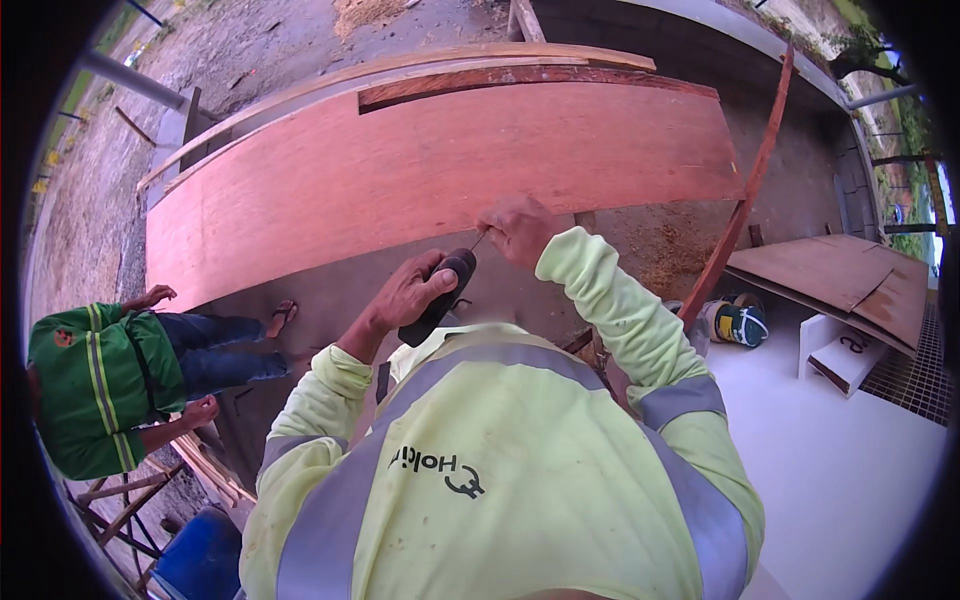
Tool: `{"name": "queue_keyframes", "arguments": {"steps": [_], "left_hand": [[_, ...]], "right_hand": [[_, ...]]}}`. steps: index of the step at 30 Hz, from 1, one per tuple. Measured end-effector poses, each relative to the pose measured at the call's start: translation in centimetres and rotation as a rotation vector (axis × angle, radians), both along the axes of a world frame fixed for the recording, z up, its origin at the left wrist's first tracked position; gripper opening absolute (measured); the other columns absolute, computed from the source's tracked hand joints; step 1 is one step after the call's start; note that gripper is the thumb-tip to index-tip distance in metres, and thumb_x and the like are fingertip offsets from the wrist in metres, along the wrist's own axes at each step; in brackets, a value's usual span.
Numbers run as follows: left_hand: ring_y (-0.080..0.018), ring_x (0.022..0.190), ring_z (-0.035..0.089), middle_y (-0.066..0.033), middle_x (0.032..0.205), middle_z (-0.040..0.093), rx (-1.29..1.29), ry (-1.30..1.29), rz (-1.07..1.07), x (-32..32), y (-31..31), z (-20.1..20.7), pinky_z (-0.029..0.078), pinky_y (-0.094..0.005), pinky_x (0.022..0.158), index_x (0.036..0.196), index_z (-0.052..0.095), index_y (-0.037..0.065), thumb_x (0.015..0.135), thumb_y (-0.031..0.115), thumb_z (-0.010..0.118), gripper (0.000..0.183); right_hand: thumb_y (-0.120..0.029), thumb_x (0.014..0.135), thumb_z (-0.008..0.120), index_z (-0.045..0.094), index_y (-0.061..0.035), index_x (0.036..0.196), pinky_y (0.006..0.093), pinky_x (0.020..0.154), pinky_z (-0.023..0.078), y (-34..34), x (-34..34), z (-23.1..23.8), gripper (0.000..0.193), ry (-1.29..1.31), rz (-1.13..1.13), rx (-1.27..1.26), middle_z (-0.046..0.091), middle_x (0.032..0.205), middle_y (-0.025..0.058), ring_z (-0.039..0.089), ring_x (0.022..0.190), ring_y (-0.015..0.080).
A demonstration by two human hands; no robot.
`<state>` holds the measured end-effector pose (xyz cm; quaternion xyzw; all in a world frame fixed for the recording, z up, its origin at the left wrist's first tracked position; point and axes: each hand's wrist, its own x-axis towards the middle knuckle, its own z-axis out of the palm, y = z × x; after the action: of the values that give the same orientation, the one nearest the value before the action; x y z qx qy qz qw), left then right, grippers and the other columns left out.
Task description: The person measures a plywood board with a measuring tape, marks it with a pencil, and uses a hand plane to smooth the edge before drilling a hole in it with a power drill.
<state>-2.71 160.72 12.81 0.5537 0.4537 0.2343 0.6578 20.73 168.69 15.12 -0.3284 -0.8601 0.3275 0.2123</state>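
My left hand (408, 292) is wrapped round a black elongated tool (440, 296) with a rounded far end; its exact kind does not show. From that end a thin dark rod or line (479, 240) runs up to my right hand (520, 230). My right fingers are pinched together at its tip. Both hands are above the near edge of a long reddish plywood sheet (450, 160), my right hand overlapping that edge.
A person in a green vest (100, 385) stands at the left. A long reddish timber strip (745, 200) slants up on the right. Brown boards (830, 270), a white panel (850, 480) and a green-and-white round container (741, 325) lie to the right; a blue container (200, 560) is lower left.
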Motion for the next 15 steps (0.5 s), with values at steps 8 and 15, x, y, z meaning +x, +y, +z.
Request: {"name": "queue_keyframes", "arguments": {"steps": [8,15], "left_hand": [[-0.0153,0.073,0.051,-0.0059,0.078,0.054,-0.107,0.338,0.598,-18.1,-14.9,-5.2,0.043,-0.0318,0.066,0.092,0.057,0.000,0.083,0.051,0.059,0.052],[-0.0203,0.070,0.057,-0.0137,0.075,0.061,-0.447,0.652,0.976,-23.0,-39.9,-7.4,0.046,-0.0362,0.066,0.087,0.062,0.000,0.080,0.045,0.063,0.046]], "right_hand": [[0.006,0.081,0.049,0.057,-0.0016,0.102,0.0430,0.080,0.050,14.2,-15.1,2.4,0.023,-0.256,0.057,0.419,0.057,0.095,0.0211,0.059,0.093,0.0374],[0.003,0.080,0.054,0.059,-0.0054,0.103,0.0451,0.081,0.050,21.4,-32.7,7.2,0.025,-0.255,0.047,0.615,0.061,0.099,0.0215,0.061,0.095,0.0400]]}}
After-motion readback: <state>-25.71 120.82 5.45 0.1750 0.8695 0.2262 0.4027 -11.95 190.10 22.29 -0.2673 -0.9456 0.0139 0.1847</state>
